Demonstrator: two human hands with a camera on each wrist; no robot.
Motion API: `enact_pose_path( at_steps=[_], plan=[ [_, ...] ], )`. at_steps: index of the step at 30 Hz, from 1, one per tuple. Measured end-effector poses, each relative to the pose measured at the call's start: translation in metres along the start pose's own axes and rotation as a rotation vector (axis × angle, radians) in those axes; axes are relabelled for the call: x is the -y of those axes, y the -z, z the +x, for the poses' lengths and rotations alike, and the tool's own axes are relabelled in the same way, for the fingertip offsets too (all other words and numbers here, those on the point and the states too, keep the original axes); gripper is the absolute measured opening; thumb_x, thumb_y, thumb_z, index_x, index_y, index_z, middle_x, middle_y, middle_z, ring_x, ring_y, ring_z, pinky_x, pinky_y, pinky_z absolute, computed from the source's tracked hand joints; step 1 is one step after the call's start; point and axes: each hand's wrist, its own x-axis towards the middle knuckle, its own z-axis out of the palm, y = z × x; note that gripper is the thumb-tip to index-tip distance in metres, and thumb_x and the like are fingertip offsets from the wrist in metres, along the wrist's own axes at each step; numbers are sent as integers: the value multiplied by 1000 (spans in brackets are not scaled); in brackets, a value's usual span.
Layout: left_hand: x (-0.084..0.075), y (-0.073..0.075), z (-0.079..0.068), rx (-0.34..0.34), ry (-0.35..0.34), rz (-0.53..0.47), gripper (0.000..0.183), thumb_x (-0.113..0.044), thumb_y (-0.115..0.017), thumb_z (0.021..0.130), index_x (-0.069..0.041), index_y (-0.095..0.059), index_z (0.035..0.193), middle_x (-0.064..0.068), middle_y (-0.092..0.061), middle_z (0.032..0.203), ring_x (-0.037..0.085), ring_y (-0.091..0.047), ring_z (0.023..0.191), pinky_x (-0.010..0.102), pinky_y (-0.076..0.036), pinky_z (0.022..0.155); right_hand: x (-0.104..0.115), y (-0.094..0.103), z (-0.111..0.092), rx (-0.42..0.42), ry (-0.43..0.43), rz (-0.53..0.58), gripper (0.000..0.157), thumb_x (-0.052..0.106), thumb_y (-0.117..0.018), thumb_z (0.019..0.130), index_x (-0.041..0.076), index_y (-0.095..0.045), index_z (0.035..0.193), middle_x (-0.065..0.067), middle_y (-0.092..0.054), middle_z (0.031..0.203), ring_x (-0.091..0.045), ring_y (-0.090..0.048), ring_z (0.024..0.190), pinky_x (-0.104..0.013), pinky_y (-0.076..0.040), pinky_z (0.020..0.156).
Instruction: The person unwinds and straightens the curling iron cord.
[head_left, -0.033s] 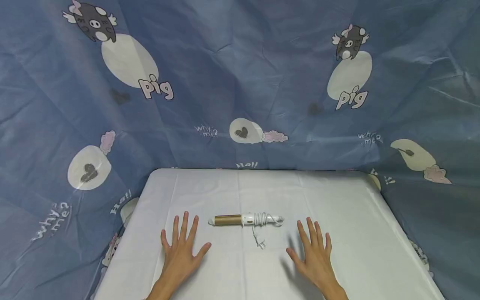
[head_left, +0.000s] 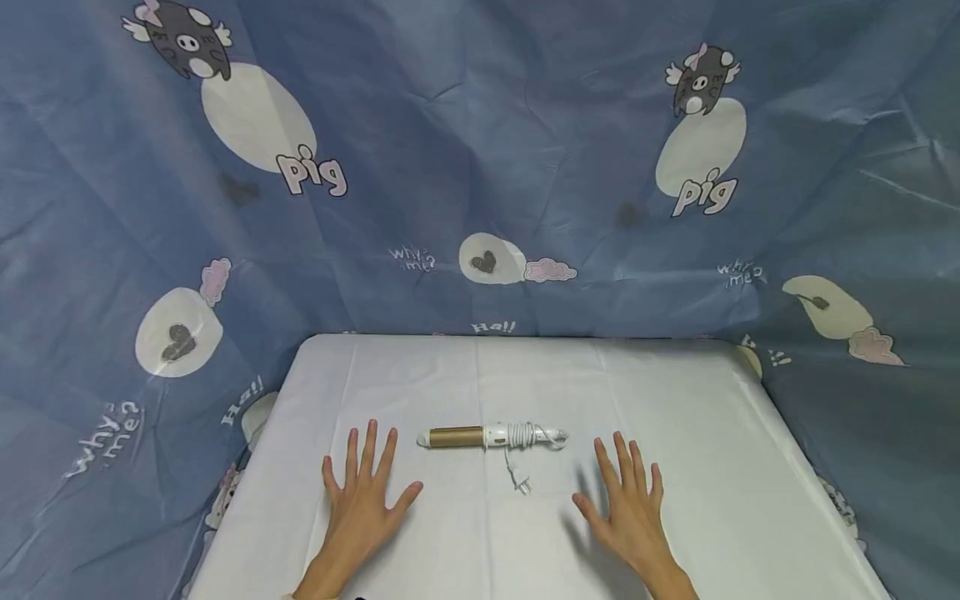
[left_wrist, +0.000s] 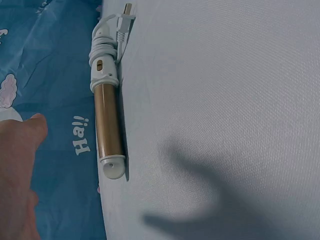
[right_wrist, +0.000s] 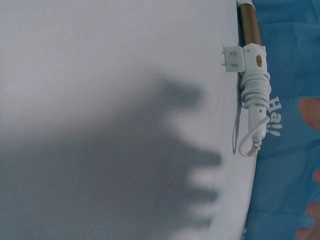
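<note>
A curling iron (head_left: 456, 437) with a gold barrel and white handle lies crosswise on the white table, barrel end to the left. Its white cord (head_left: 521, 435) is wound round the handle, and the two-pin plug (head_left: 522, 484) sits just in front of it. My left hand (head_left: 362, 510) is spread at the left of the barrel, palm down, holding nothing. To the right of the handle, my right hand (head_left: 633, 521) is likewise spread, casting a shadow on the table. Both wrist views show the curling iron (left_wrist: 108, 120) apart from the fingers.
The white-covered table (head_left: 540, 375) has a rounded far edge. Behind it and at both sides hangs a blue cloth (head_left: 600, 300) printed with pigs, hearts and lettering.
</note>
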Motion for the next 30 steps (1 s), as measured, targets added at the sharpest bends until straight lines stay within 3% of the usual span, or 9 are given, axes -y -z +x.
enact_pose_path(
  at_steps=[6,15,19,21,24,27,30],
  plan=[
    [2,3,3,20,11,-10,87,-59,-60,83,-19,-24,151,11,-10,160,33,6,147,71,3,102,-10,0,3,86,-34,5,86,53,-64,83,15,-27,150,-21,-16,156,-43,-8,144,-72,-9,101],
    [8,10,-11,55,30,8,87,-59,-60,83,-18,-26,151,14,-14,158,32,6,148,72,2,102,-15,-2,-9,105,-53,36,86,53,-64,83,14,-28,150,-21,-17,155,-47,-14,141,-71,-9,102],
    [10,7,-8,49,19,0,86,-59,-60,83,-18,-26,151,13,-16,158,35,0,147,71,2,103,-13,-3,-7,98,-38,66,82,50,-65,83,12,-31,148,-22,-22,153,-47,-20,138,-70,-12,102],
    [9,5,-4,24,-5,-18,83,-55,-63,83,-17,-30,149,15,-23,155,37,-10,145,70,-1,103,-11,-3,-6,82,-26,96,73,43,-67,84,9,-40,143,-22,-36,145,-46,-35,130,-66,-20,100],
    [7,-1,5,-6,-59,-52,74,-47,-66,83,-13,-40,144,16,-37,146,36,-28,137,68,-8,102,-5,-4,-4,52,-21,134,51,32,-69,85,5,-55,126,-17,-59,119,-36,-56,107,-56,-36,93],
    [3,-7,17,-2,-96,-84,64,-41,-67,85,-12,-47,138,14,-48,134,32,-40,127,64,-15,101,3,-6,-1,39,-33,148,28,23,-69,86,7,-64,107,-8,-66,93,-24,-61,83,-45,-44,78],
    [-2,-13,29,24,-113,-103,58,-38,-68,85,-13,-51,135,12,-53,128,29,-45,123,59,-21,100,11,-9,-1,57,-47,148,18,20,-69,85,8,-66,98,-3,-65,84,-19,-59,75,-40,-46,69]
  ],
)
